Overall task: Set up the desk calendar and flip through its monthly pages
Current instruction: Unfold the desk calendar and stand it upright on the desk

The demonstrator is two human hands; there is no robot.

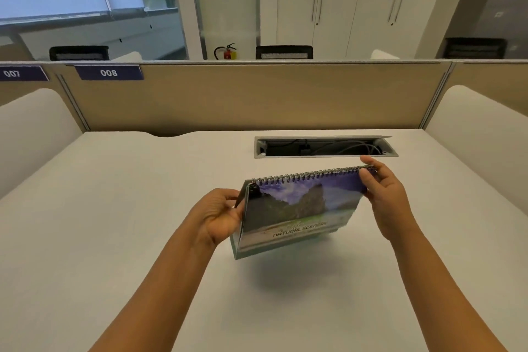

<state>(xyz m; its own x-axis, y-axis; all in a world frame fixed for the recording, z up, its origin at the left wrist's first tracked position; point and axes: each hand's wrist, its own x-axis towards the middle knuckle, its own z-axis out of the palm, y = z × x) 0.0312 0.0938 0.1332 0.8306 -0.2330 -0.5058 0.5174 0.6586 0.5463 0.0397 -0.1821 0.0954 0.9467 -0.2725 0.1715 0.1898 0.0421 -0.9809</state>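
Both hands, left (221,216) and right (384,197), gripped the calendar (297,214) above a pale bench (128,208) fronting a beige partition (257,94).

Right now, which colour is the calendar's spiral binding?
Silver metal wire, seen best in the head view.

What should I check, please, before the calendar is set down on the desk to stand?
1. Left hand has a grip on the calendar at its left edge: ok.
2. Right hand pinches the spiral binding at the right end: ok.
3. Calendar base resting on the desk: not ok, it hangs above its shadow, tilted.
4. Stand opened into a tent shape: cannot tell.
5. Cover page, "Natural Scenery", faces the person: ok.
6. Landing spot clear of the open cable tray: ok.
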